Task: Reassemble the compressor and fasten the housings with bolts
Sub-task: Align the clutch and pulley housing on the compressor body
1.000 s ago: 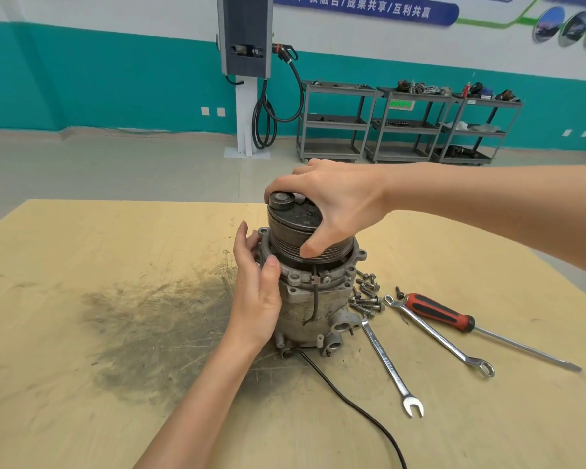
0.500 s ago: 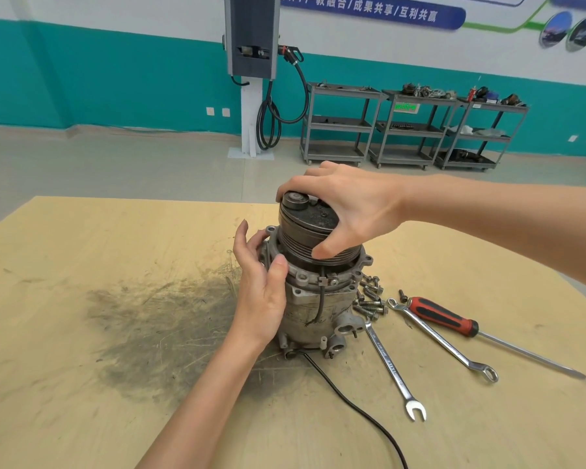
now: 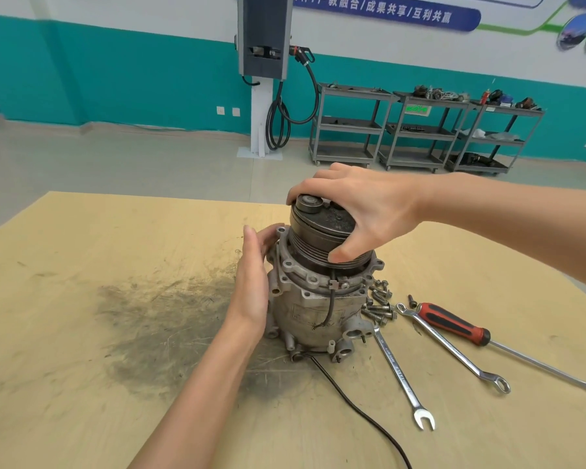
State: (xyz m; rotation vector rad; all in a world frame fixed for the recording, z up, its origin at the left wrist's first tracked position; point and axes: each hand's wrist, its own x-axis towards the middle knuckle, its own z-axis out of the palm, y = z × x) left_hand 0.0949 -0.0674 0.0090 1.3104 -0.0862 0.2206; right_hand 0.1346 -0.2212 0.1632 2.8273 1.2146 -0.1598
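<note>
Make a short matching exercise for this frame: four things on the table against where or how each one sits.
Things:
1. compressor
2. bolts
3. screwdriver
4. right hand

States:
a. loose pile beside the housing
b. red-and-black handle, lying farthest right
c. gripping the pulley on top
d. standing upright on the table

Pairs: 1-d, 2-a, 3-b, 4-c

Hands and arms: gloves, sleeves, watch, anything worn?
Nothing worn that shows. Left hand and right hand are bare, no gloves, no rings visible. Both forearms are bare as far as the frame reaches: no sleeves, watch, bands or markings.
</note>
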